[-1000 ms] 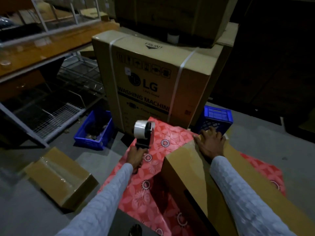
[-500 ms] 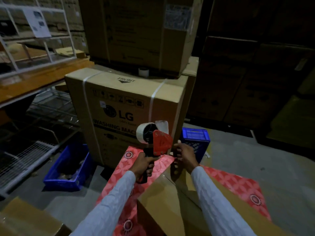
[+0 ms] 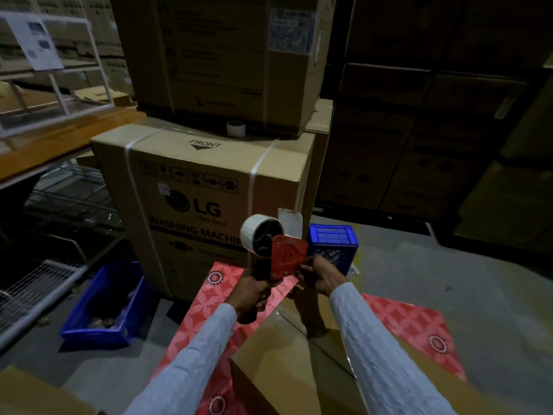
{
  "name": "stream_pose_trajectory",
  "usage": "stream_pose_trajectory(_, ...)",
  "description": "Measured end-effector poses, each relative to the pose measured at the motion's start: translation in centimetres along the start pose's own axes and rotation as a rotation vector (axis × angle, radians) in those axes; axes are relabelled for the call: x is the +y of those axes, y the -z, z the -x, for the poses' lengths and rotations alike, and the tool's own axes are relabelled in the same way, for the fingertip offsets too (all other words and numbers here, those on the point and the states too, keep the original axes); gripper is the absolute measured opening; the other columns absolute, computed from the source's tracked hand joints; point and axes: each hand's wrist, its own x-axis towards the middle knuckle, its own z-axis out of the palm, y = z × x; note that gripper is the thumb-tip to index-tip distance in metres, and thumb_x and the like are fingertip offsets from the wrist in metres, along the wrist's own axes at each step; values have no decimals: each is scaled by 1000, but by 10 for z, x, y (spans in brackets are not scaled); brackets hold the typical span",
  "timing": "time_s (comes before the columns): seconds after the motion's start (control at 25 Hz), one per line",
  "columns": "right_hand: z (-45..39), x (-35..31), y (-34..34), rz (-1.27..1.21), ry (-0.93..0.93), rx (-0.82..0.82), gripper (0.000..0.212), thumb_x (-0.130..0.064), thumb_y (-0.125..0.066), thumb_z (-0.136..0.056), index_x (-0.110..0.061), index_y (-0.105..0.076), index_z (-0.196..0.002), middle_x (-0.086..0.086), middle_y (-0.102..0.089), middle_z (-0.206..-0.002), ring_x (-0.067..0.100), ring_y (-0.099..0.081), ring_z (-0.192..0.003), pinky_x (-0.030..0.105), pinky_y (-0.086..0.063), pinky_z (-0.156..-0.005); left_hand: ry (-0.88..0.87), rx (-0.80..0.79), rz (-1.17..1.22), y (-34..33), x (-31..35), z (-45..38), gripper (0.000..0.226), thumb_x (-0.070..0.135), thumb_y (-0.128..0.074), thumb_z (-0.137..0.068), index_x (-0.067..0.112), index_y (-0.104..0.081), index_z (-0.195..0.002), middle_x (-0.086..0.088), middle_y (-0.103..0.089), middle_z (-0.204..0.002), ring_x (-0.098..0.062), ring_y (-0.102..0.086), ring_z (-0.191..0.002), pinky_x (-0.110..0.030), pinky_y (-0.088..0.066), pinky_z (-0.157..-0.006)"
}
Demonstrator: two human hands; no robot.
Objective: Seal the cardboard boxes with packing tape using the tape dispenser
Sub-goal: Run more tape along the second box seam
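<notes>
At centre frame, left hand point(image 3: 250, 290) grips one dispenser point(image 3: 276, 250); right hand point(image 3: 318, 274) pinches its front; one box point(image 3: 287, 363) below, two crates point(image 3: 101, 307).

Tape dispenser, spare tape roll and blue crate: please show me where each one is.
tape dispenser point(image 3: 288, 259), head view, red side plate.
spare tape roll point(image 3: 235, 128), head view, outer face.
blue crate point(image 3: 333, 236), head view, top rim.

Dim overall; light falls mainly on the centre of the frame. Right side and upper right sink into near-black shadow. Left edge smeared with motion blur. Wide-angle bending at the borders. Grainy, soft detail throughout.
</notes>
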Motion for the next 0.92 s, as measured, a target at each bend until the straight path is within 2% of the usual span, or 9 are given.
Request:
stream_pose_trajectory(0.12,-10,4,1,-33,9,30,26,-6,-44,-101,-12,-57,-79,5,-61,-57,16,-54,-49,26,-45,-46,1,-9,-26,0,1,-1,23,4,-74,-90,10,-53,-96,-5,-35,-50,-13,-27,-37,-27,-21,-47)
stream_pose_trajectory(0.24,-12,4,2,-108,25,-19,31,-10,-40,-100,-18,-49,-71,3,-49,-61,16,-45,-51,25,-41,-45,25,33,-41,-1,4,5,31,3,-74,-90,14,-50,-108,-4,-38,-50,-12,-29,-40,-26,-23,-47)
stream_pose_trajectory(0.36,-10,2,2,-81,44,-50,27,-17,-50,-103,-14,-60,-78,5,-64,-66,18,-61,-63,31,-51,-64,41,43,-43,-1,8,10,32,0,-72,-91,17,-49,-105,-5,-39,-54,-13,-29,-46,-27,-23,-48)
stream_pose_trajectory(0.44,-12,3,2,19,63,-35,18,-14,-54,-103,-10,-63,-87,4,-70,-63,17,-68,-62,37,-58,-76,51,44,-44,-1,9,13,34,0,-71,-91,17,-48,-111,-5,-40,-56,-14,-29,-48,-28,-22,-49)
stream_pose_trajectory(0.52,-13,4,1,124,124,5,17,-10,-60,-100,-8,-67,-85,5,-72,-64,18,-70,-66,40,-61,-85,52,51,-56,-1,10,15,36,2,-72,-91,17,-48,-113,-4,-43,-56,-14,-31,-48,-29,-24,-49)
stream_pose_trajectory(0.6,-10,4,1,232,252,32,21,-3,-58,-99,-7,-68,-81,6,-70,-66,19,-67,-65,31,-61,-68,25,36,-102,-1,13,19,28,4,-73,-91,17,-52,-105,-2,-45,-54,-15,-32,-46,-29,-25,-48)
stream_pose_trajectory(0.68,-6,3,1,378,364,36,24,8,-52,-100,-2,-70,-86,10,-69,-73,23,-67,-69,23,-55,-53,-21,-1,-164,-1,14,23,19,6,-74,-91,15,-56,-90,-2,-44,-53,-15,-30,-45,-29,-24,-47)
stream_pose_trajectory(0.8,-1,5,0,572,489,75,22,8,-55,-98,-4,-72,-90,9,-69,-79,20,-68,-72,19,-52,-52,-48,4,-202,-2,13,28,26,10,-73,-92,13,-55,-74,-5,-41,-53,-15,-30,-42,-29,-24,-47)
stream_pose_trajectory(0.92,0,6,1,622,613,160,23,7,-62,-93,-10,-71,-81,5,-69,-80,14,-66,-76,18,-50,-59,-59,9,-258,-3,14,33,21,18,-71,-95,12,-61,-77,-8,-44,-55,-17,-34,-43,-28,-27,-44)
